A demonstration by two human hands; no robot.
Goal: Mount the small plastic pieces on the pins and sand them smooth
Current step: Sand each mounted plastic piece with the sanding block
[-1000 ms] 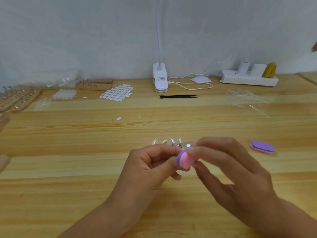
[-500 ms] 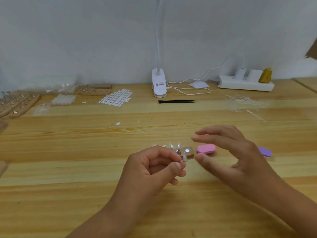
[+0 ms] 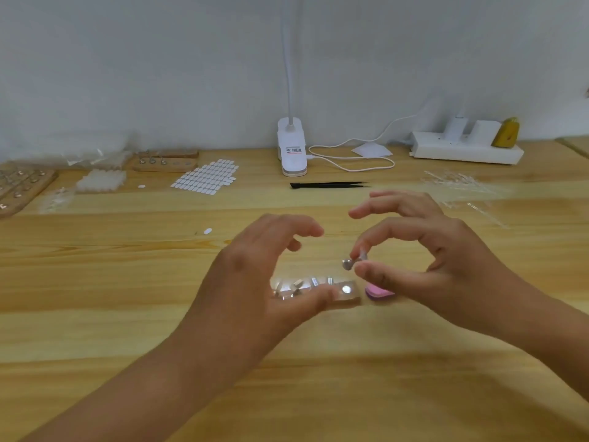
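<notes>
A small wooden pin block (image 3: pixel 345 290) lies on the table in the middle, with several metal pins standing in it. My left hand (image 3: pixel 264 269) arches over its left part; the thumb rests on the block and the fingers are spread above it. Just above the block's right end, my right hand (image 3: pixel 424 260) pinches a metal pin (image 3: pixel 352 262) between thumb and index finger; a small pale piece sits at the pin's top. A pink sanding block (image 3: pixel 377 292) lies on the table under my right hand, partly hidden by it.
At the back stand a white clip lamp (image 3: pixel 291 151), a power strip (image 3: pixel 465 151) and black tweezers (image 3: pixel 328 185). A sheet of white plastic pieces (image 3: pixel 207 177) and more wooden pin blocks (image 3: pixel 165 161) lie back left. Clear plastic sticks (image 3: pixel 462 186) lie back right. One loose white piece (image 3: pixel 207 231) lies nearby.
My right hand laid the pink sanding block down on the table and now pinches a pin. My left hand has let go of the pin and spread its fingers over the block.
</notes>
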